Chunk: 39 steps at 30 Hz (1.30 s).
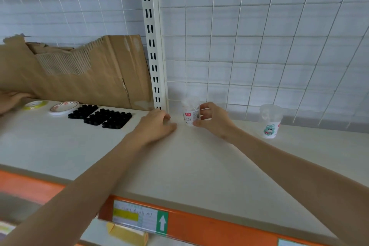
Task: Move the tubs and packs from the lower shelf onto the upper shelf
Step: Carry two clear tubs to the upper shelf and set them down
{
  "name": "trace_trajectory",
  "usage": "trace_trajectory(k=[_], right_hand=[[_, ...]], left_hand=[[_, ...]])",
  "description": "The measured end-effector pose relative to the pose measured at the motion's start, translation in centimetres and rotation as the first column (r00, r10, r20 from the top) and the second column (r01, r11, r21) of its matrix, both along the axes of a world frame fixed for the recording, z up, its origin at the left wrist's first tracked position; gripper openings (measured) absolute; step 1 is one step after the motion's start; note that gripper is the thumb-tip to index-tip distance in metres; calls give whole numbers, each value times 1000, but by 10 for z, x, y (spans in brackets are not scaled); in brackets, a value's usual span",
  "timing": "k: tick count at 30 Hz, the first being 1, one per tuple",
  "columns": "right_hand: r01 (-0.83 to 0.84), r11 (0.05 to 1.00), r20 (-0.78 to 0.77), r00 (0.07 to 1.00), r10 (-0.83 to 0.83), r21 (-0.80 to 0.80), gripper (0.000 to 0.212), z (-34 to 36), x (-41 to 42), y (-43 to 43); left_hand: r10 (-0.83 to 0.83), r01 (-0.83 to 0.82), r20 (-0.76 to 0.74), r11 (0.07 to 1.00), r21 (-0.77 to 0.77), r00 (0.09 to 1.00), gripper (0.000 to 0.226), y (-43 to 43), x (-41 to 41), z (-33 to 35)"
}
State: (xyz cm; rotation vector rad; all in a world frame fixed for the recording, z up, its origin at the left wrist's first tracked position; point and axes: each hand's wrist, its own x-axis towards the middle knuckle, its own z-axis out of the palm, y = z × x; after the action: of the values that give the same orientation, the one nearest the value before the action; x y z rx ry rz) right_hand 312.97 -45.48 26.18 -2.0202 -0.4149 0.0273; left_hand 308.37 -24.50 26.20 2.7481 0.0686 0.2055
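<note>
A small clear tub (190, 111) with a white label and red mark stands at the back of the upper shelf (199, 162), beside the slotted upright. My right hand (214, 119) grips it from the right, thumb and fingers curled round its side. My left hand (157, 126) rests on the shelf just left of the tub, fingers loosely curled, holding nothing. A second clear tub (270, 121) with a cartoon label stands further right by the wire grid.
Black moulded trays (101, 117), two tape rolls (63, 107) and torn cardboard (83, 74) occupy the shelf's left part. Another person's hand (10, 100) shows at the far left edge. An orange price rail (199, 223) runs along the shelf front.
</note>
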Motion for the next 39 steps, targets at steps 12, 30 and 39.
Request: trace_trajectory(k=[12,30,39], right_hand=[[10,996,37,999,-7,-92,53,-1,12,24],[116,960,94,991,-95,-253,46,-8,22,42],[119,918,133,988,-73,-379,38,-5,21,45]], left_hand=[[182,-184,28,970,160,983,67,-6,-5,-13],[177,-173,6,956,236,984,79,-13,-8,-9],[185,-181,8,951,251,983,78,-13,-8,-9]])
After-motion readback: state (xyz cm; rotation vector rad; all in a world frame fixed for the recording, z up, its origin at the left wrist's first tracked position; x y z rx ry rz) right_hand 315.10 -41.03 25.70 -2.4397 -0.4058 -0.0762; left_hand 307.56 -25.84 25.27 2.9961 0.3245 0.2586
